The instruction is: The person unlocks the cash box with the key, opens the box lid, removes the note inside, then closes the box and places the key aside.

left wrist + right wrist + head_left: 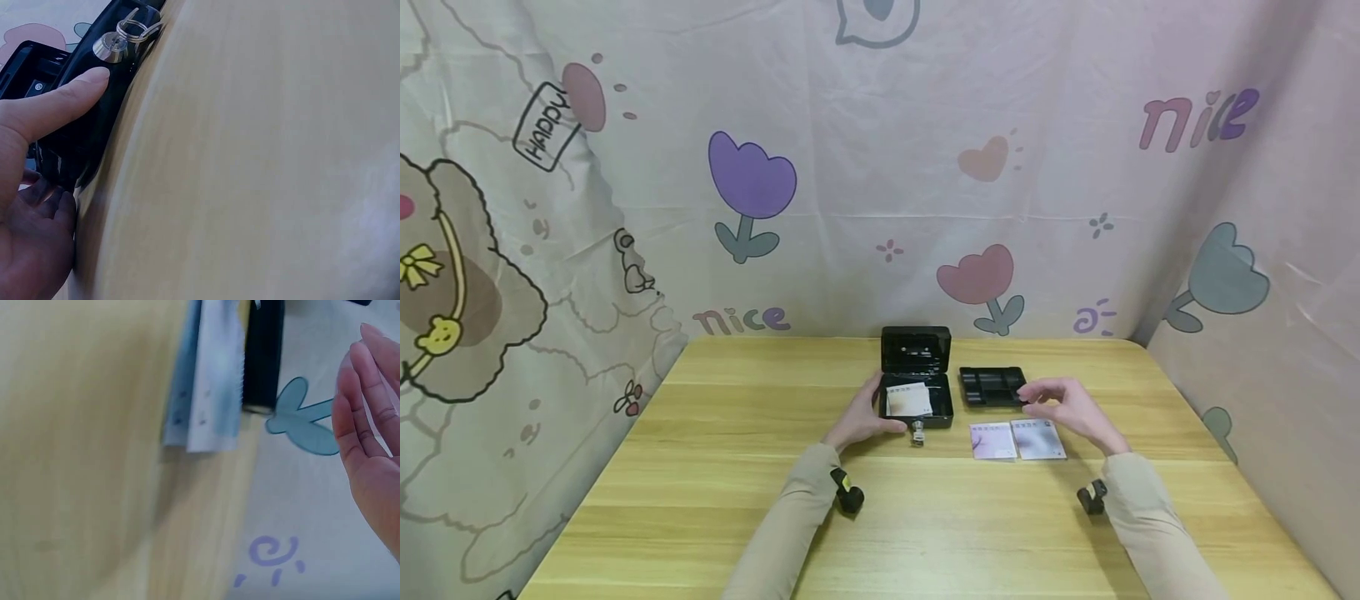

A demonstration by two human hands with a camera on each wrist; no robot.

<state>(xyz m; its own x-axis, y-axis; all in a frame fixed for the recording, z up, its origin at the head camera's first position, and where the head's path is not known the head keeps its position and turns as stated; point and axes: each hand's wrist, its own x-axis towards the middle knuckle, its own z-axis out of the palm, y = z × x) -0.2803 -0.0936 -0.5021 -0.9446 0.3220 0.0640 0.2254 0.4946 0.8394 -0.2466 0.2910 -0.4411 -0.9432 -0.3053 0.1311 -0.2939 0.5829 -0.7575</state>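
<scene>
A small black cash box (947, 410) stands with its lid (916, 333) raised. Inside it lies a pale printed paper square (908, 400). My left hand (863, 419) holds the box at its front left corner, thumb against the front face below the silver lock (109, 47), fingers along the left side. A key ring (132, 30) hangs at that lock. To the right, my right hand (1067, 407) hovers by the right edge of the black compartment tray (973, 392), fingers loosely bent, nothing held. Two more printed paper squares, one pinkish (992, 442), one bluish (1038, 439), lie in front of the tray.
Everything rests on a light wooden table (962, 533). A printed cloth (865, 167) with flowers and lettering hangs behind the table and along both sides. Small black cameras (848, 498) are strapped at both wrists.
</scene>
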